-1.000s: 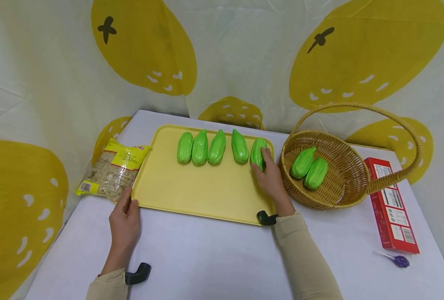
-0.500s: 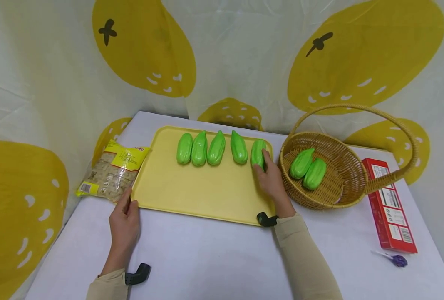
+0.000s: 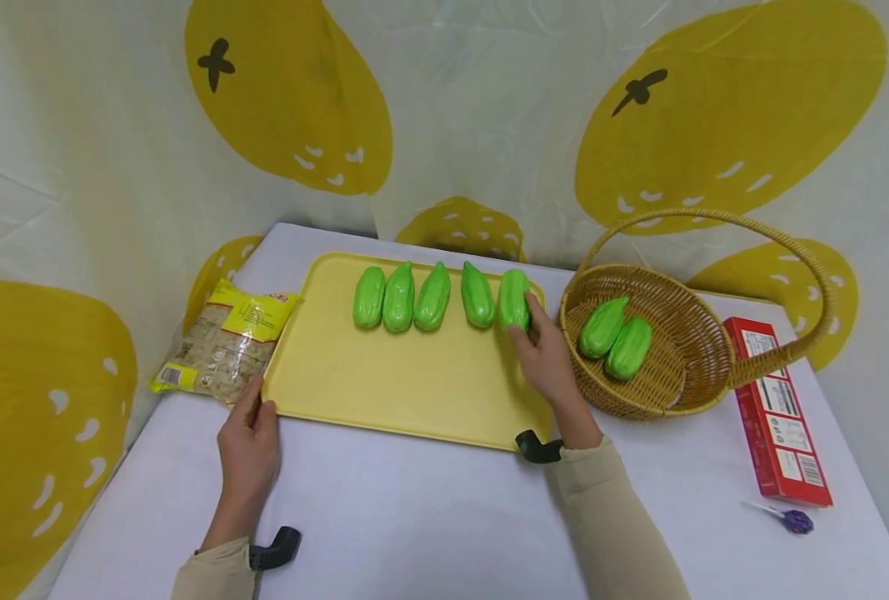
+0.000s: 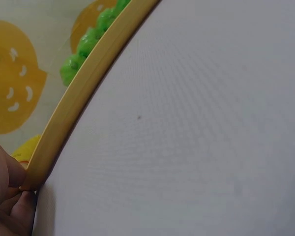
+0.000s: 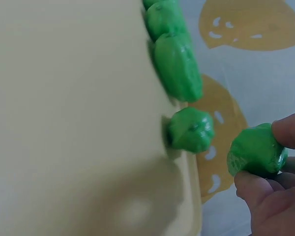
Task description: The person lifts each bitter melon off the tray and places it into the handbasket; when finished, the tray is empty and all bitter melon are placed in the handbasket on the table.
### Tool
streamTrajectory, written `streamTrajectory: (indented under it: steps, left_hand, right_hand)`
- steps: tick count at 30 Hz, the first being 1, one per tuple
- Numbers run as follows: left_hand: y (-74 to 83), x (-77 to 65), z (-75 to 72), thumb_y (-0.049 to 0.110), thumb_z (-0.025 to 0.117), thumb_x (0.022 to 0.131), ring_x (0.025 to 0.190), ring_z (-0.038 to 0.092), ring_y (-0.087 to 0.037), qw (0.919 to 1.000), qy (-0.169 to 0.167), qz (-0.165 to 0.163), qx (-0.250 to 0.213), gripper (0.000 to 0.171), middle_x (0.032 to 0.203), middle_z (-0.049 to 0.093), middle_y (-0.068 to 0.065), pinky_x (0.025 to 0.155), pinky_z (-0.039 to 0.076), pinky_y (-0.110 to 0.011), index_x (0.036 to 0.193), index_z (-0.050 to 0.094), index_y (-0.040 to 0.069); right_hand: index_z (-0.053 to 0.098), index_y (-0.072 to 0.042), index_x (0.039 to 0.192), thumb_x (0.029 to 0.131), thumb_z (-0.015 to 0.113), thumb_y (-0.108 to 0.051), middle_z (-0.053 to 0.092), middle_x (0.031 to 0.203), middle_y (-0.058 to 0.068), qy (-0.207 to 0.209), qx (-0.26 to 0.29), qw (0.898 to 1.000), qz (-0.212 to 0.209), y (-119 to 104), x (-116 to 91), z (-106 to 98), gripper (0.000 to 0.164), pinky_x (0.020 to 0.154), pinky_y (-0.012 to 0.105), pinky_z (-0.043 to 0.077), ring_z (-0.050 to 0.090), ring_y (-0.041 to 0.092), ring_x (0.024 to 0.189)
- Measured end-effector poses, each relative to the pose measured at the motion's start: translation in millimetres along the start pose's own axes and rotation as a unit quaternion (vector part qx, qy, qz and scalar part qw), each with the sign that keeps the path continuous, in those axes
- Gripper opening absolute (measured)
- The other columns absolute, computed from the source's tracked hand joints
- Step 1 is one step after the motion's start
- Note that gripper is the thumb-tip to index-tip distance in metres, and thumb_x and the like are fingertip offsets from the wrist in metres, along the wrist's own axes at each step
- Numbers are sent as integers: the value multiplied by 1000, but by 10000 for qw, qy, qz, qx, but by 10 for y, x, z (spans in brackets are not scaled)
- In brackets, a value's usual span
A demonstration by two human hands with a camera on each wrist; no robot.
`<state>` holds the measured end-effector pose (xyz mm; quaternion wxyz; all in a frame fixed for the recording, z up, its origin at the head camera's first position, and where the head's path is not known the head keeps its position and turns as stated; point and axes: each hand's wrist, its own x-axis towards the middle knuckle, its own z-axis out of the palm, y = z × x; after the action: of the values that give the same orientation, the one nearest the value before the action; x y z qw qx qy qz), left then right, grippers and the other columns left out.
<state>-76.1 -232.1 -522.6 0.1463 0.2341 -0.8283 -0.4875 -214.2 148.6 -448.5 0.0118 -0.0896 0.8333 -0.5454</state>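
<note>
In the head view, my right hand [image 3: 547, 362] grips a glossy green ridged gourd [image 3: 514, 296] over the right end of the yellow tray [image 3: 392, 383]. The right wrist view has that held gourd [image 5: 255, 150] pinched between thumb and fingers, apart from the row. Several similar gourds [image 3: 432, 297] lie side by side along the tray's far side. My left hand [image 3: 249, 446] holds the tray's near left corner; in the left wrist view, thumb and fingers close on the tray rim [image 4: 88, 81].
A wicker basket [image 3: 702, 321] with a tall handle stands right of the tray, two green gourds inside. Farther right lie a red box [image 3: 780, 417] and a purple lollipop [image 3: 796, 522]. A clear-and-yellow food bag [image 3: 227, 342] touches the tray's left side. A patterned curtain [image 3: 481, 100] hangs behind.
The right hand has raised the rightmost gourd and shifted it slightly toward the far side and left. The left hand stays at the tray corner.
</note>
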Motion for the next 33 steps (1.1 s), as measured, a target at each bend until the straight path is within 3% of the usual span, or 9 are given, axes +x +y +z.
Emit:
streamTrajectory:
  steps: [6,10,19,26,33]
  left_hand:
    - [-15,4,-1,17,43,100,138,33,-8,10000,6,12,8,48,151,34,9,112,39,-32,146,35,26]
    - [-22,7,-1,16,44,100,137,34,-8,10000,41,32,-36,48,150,35,8,111,39,-30,145,35,26]
    - [-9,-3,-2,17,43,100,138,33,-7,10000,-20,-81,29,48,151,33,11,111,39,-30,146,33,27]
    - [10,-6,-11,16,44,99,137,34,-8,10000,28,20,-29,47,150,36,7,110,39,-26,145,36,24]
    - [6,2,-6,16,44,99,138,34,-7,10000,29,8,-10,48,151,35,8,111,39,-27,146,36,24]
  right_hand:
    - [16,-3,150,98,48,-9,24,153,22,-72,128,9997,-175,-392,-139,-42,61,100,27,48,39,33,134]
    - [18,1,149,97,47,-6,24,152,24,8,97,9989,-450,-528,-197,-50,60,98,17,46,39,33,134]
    - [19,3,148,97,47,-3,22,154,23,111,305,9964,-784,-650,-282,-74,59,101,15,42,36,31,136]
    - [19,3,148,96,47,-1,20,155,21,186,395,9941,-996,-731,-369,-118,60,102,13,40,32,30,138]
    - [21,-7,150,96,49,-4,23,155,15,265,549,9915,-1154,-693,-434,-179,61,100,10,42,35,30,137]
